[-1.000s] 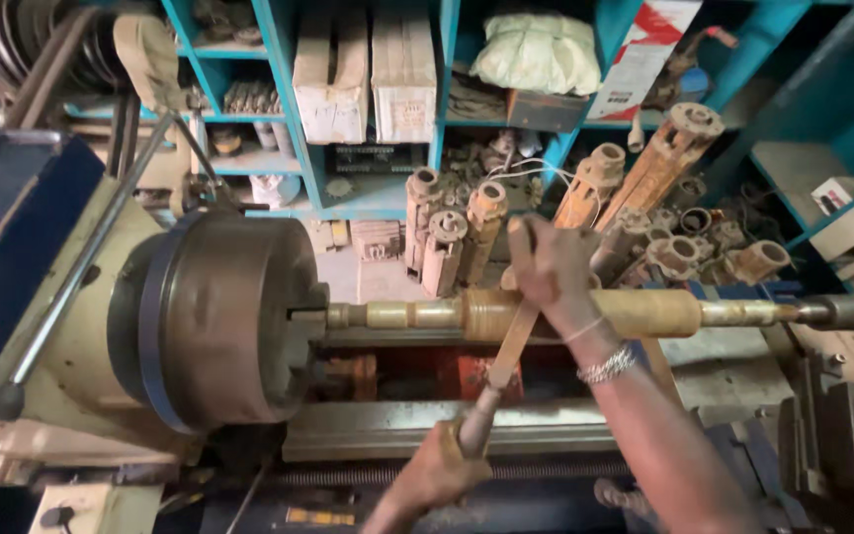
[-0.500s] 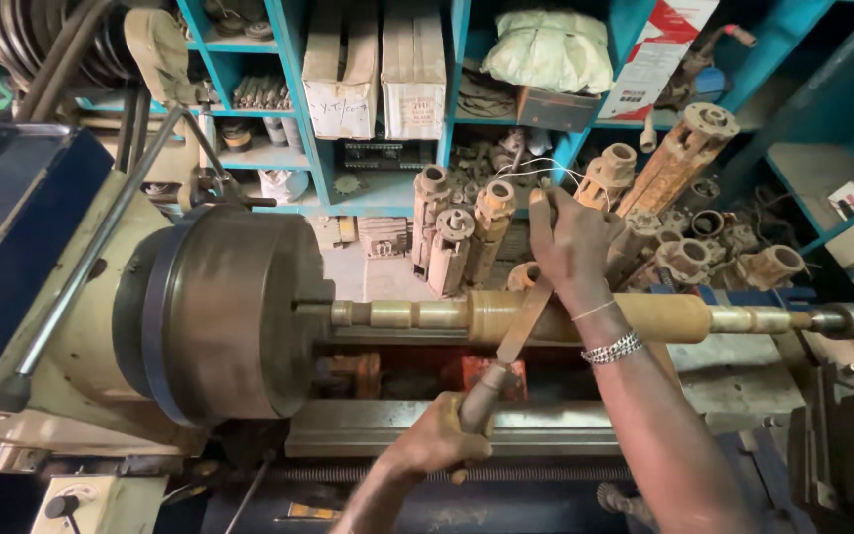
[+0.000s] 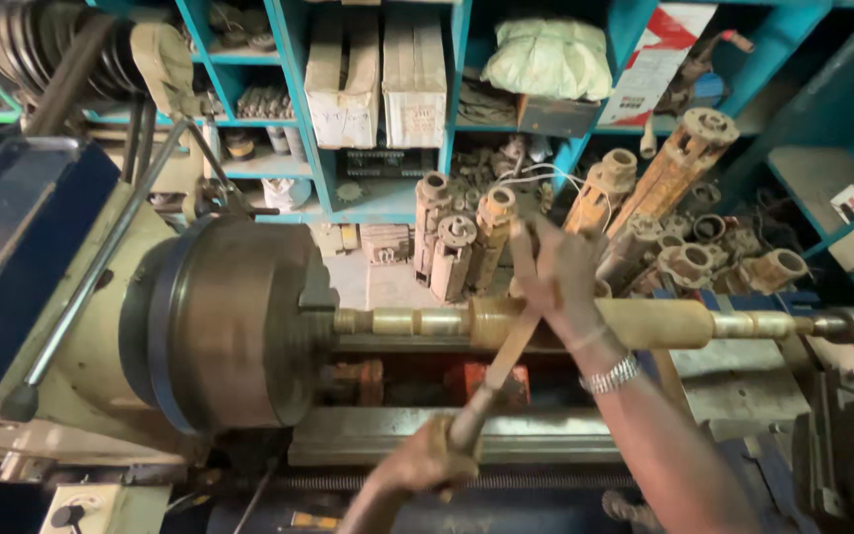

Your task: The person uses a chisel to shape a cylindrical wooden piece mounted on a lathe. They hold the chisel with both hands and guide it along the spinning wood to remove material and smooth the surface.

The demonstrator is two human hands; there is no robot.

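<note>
Blue shelving [image 3: 298, 119] holds cardboard boxes [image 3: 378, 79] (rusty tubes [image 3: 467, 237] lean nearby).

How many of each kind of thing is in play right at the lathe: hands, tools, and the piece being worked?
Hands: 2, the left hand on the handle and the right hand on the far end of the tool
Long file laid across the piece: 1
Brass-coloured shaft: 1
Round chuck holding the shaft: 1
Total: 5

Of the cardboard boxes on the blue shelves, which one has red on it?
The tilted box in the upper right compartment, beside the pale cloth bundle. It is white with a red patch; the two upright boxes further left are plain brown.
</note>
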